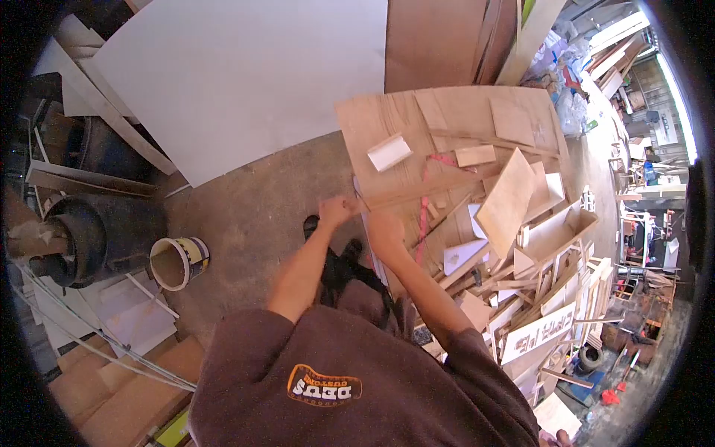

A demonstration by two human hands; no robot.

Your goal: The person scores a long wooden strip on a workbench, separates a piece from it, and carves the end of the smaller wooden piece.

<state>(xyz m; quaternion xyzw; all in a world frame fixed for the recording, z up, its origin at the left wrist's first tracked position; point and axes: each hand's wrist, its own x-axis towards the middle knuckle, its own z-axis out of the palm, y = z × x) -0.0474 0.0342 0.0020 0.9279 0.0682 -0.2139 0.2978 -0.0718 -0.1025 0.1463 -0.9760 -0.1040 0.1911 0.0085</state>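
Observation:
My left hand [339,211] is closed at the near left edge of a large plywood sheet [380,119]. A thin dark-and-pale item [357,188] shows just beyond its fingers; I cannot make out whether they hold it. Beside it, my right hand [385,234] is curled at the same edge, close to the end of a long wooden strip [421,191]. What lies within its fingers is hidden. On the sheet are a white-faced offcut [389,153], a small wooden block [475,156] and a red strap [424,216].
Piled wood scraps [514,290], with a long open wooden box [562,232], lie to the right. A big white panel [246,74] leans ahead. On the concrete floor [246,208] at left stands a bucket [179,264], near a dark cylindrical machine [112,231].

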